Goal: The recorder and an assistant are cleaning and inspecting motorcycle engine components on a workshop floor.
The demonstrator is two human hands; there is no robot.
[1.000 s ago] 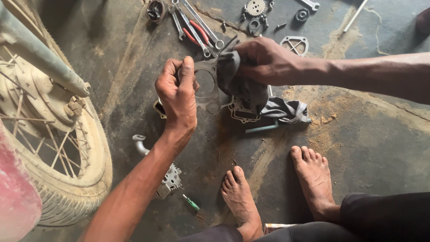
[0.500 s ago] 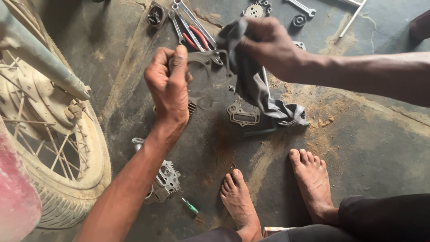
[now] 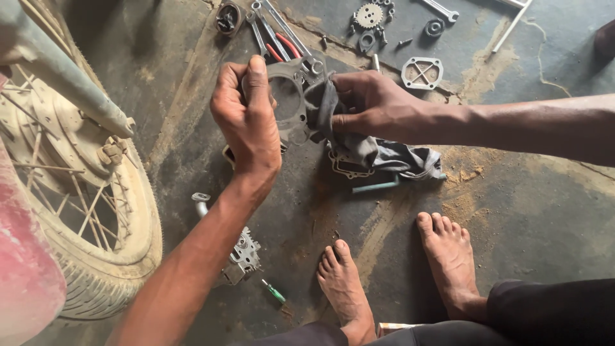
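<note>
Gasket (image 3: 291, 102), thin metal, large round hole, held above floor, up-frame of two bare feet. Left hand (image 3: 246, 125) fingers clamped on gasket's left edge. Right hand (image 3: 378, 106) fingers closed on grey rag (image 3: 378, 154), pressed against gasket's right edge. Spoked wheel (image 3: 83, 211) left of gasket; pliers (image 3: 282, 45) beyond gasket.

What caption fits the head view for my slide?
Left hand holds a flat metal gasket while right hand wipes it with a grey rag.
</note>
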